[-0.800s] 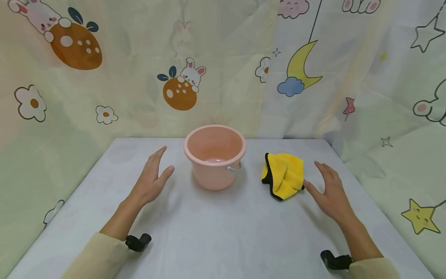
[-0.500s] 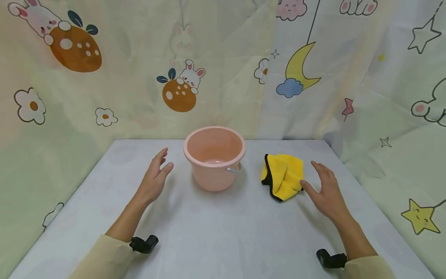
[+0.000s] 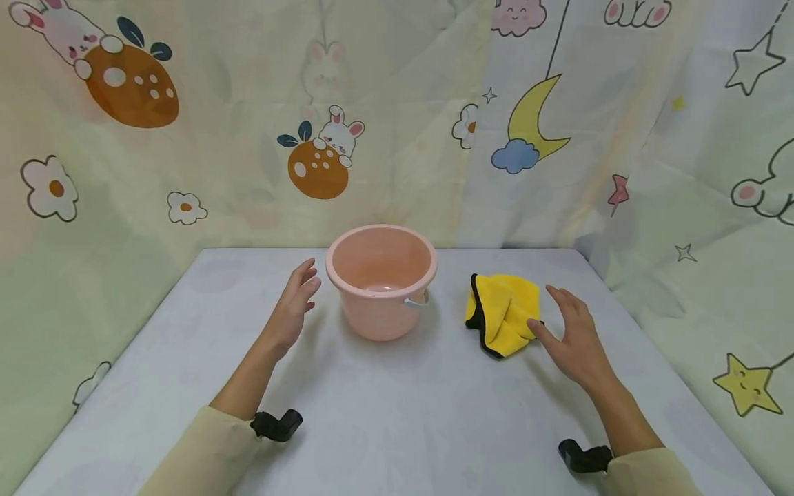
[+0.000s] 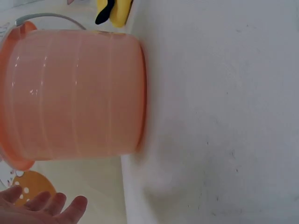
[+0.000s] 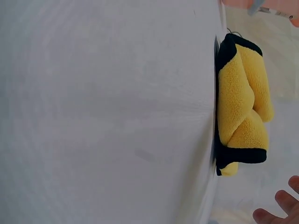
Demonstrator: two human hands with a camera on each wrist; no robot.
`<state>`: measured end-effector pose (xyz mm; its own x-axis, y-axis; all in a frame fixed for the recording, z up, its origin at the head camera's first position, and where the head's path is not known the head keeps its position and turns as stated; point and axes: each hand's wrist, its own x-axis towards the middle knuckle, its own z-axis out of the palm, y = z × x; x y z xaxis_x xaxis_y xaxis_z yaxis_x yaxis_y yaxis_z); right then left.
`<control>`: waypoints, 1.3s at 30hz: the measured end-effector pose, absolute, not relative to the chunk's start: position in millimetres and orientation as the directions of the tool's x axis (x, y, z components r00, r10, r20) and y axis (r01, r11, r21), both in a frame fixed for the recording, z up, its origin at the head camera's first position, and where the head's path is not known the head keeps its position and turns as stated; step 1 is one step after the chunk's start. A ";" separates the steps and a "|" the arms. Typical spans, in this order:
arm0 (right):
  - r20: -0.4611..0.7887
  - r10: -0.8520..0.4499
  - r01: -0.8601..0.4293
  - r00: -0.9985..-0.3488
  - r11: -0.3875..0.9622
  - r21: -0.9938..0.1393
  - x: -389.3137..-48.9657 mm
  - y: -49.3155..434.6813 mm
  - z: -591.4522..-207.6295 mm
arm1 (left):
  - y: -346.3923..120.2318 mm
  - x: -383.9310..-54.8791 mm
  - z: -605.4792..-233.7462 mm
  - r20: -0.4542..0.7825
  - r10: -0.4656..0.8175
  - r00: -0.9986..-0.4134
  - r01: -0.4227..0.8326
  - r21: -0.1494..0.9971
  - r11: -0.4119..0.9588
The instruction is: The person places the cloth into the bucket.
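Observation:
A pink plastic bucket stands upright near the back middle of the table, its pale handle hanging down on the right side. My left hand is raised just left of it, fingers loosely extended and holding nothing. In the left wrist view the bucket fills the upper left, with fingertips below it. To the bucket's right lies a crumpled yellow cloth with black edging. My right hand hovers at the cloth's right edge, fingers spread, nothing in it. The right wrist view shows the folded cloth and a few fingertips.
A white cloth covers the table. Behind and beside it hang printed curtains with cartoon rabbits, flowers, a moon and stars. Black wrist cameras are strapped to the left wrist and the right wrist.
My left hand has moved right, closer to the bucket. My right hand has shifted slightly left toward the cloth. The bucket and the cloth stay in place.

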<state>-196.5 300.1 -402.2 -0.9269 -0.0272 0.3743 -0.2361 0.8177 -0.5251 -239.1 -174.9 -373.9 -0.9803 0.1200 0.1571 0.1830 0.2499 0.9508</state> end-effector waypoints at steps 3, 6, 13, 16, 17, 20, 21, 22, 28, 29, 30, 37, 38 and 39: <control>0.368 -0.029 -0.234 -0.929 0.818 -0.526 -198.2 298.1 -402.5 | -168.8 -243.7 -374.4 0.134 0.107 -0.985 0.155 0.963 0.220; 0.351 -0.025 -0.220 -0.936 0.820 -0.529 -199.6 295.7 -403.0 | -163.1 -248.2 -375.0 0.111 0.085 -0.990 0.126 0.973 0.192; 0.300 -0.030 -0.190 -0.953 0.833 -0.520 -205.7 288.8 -404.8 | -154.6 -252.6 -374.7 0.104 0.062 -0.993 0.108 0.992 0.064; 0.279 -0.032 -0.179 -0.960 0.836 -0.518 -209.0 287.6 -405.0 | -150.8 -253.7 -374.3 0.115 0.065 -0.991 0.116 0.993 0.022; 0.270 -0.032 -0.173 -0.962 0.838 -0.517 -209.9 287.5 -405.2 | -149.4 -253.8 -374.0 0.119 0.068 -0.991 0.120 0.993 0.015; 0.240 -0.030 -0.154 -0.970 0.843 -0.515 -212.3 287.3 -405.9 | -144.9 -254.8 -373.4 0.124 0.068 -0.990 0.124 0.992 -0.006; 0.227 -0.030 -0.146 -0.974 0.844 -0.516 -213.0 286.9 -406.2 | -143.7 -254.9 -373.1 0.124 0.068 -0.990 0.123 0.992 -0.008; 0.213 -0.031 -0.140 -0.977 0.844 -0.518 -213.9 286.4 -406.4 | -142.5 -255.1 -372.9 0.121 0.066 -0.990 0.121 0.993 -0.012; 0.149 -0.038 -0.113 -0.988 0.834 -0.540 -221.4 278.2 -407.4 | -139.9 -255.3 -371.0 0.098 0.043 -0.994 0.095 0.994 -0.056; 0.141 -0.037 -0.109 -0.989 0.834 -0.541 -223.0 276.5 -407.6 | -139.6 -255.3 -370.6 0.093 0.041 -0.995 0.090 0.994 -0.065; 0.134 -0.039 -0.106 -0.990 0.834 -0.542 -224.8 275.0 -408.1 | -139.2 -255.3 -370.4 0.088 0.039 -0.995 0.085 0.994 -0.072; 0.065 -0.052 -0.078 -0.997 0.846 -0.527 -236.0 265.1 -414.5 | -136.2 -255.3 -371.2 0.066 0.029 -0.997 0.064 0.995 -0.081; 0.060 -0.057 -0.080 -0.997 0.846 -0.527 -236.9 263.9 -415.3 | -135.8 -255.2 -371.5 0.065 0.029 -0.998 0.062 0.995 -0.081; 0.058 -0.063 -0.084 -0.996 0.846 -0.527 -237.8 262.9 -416.0 | -135.5 -254.9 -371.6 0.062 0.029 -0.998 0.060 0.995 -0.082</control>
